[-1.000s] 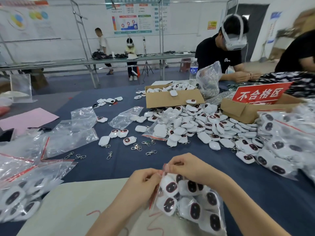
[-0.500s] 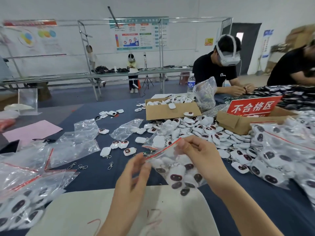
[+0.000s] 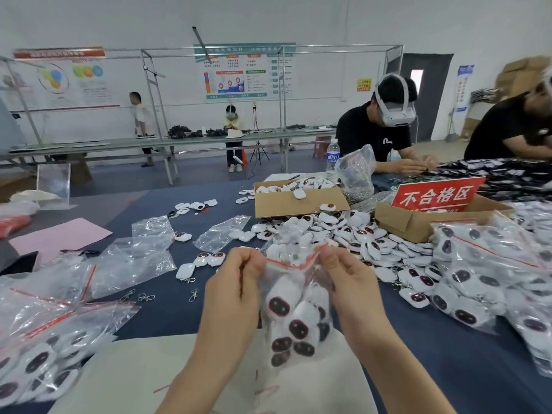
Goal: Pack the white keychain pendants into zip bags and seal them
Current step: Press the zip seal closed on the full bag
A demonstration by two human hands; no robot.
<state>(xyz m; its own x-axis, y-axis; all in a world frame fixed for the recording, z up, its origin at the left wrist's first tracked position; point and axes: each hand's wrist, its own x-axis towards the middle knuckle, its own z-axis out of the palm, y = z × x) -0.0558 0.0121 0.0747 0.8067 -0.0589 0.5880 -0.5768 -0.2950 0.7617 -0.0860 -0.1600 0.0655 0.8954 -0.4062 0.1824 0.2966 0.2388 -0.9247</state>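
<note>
**Item: zip bag** (image 3: pixel 294 312), clear, with a red zip strip (image 3: pixel 286 263) along the top. Held up off the table at centre near, between both hands. Hangs upright. Filled with white keychain pendants (image 3: pixel 298 327) that have dark oval faces. Whether the strip is pressed closed cannot be told.

**Left hand** (image 3: pixel 236 282): fingers curled, pinching the bag's top left corner.

**Right hand** (image 3: pixel 349 282): fingers curled, pinching the bag's top right corner.

**Table** (image 3: pixel 185 312), dark blue cover, holding:
- Loose pendant pile (image 3: pixel 343 234), centre far, just behind the held bag. A few strays (image 3: pixel 209 259) lie to its left.
- Empty zip bags (image 3: pixel 134 258), left, lying flat and crumpled.
- Filled bags (image 3: pixel 38 354), near left, heaped.
- Filled bags (image 3: pixel 493 279), right, in a larger heap.
- Metal clasps (image 3: pixel 137 295), loose, left of centre, just beside the empty bags.
- White board (image 3: pixel 134 375), near edge, under the forearms.
- Pink sheet (image 3: pixel 59 237), far left.
- Open cardboard box (image 3: pixel 292 201), far centre, with pendants inside and on its flap.
- Second cardboard box (image 3: pixel 418 219), far right, carrying a red sign (image 3: pixel 436 194) with white characters.
- Clear sack of small metal parts (image 3: pixel 355 174), beyond the first box.
- Water bottle (image 3: pixel 332 156), just left of the sack.

**Far side:** seated person in a black shirt (image 3: pixel 379 135) wearing a white headset, hands together on the table.
</note>
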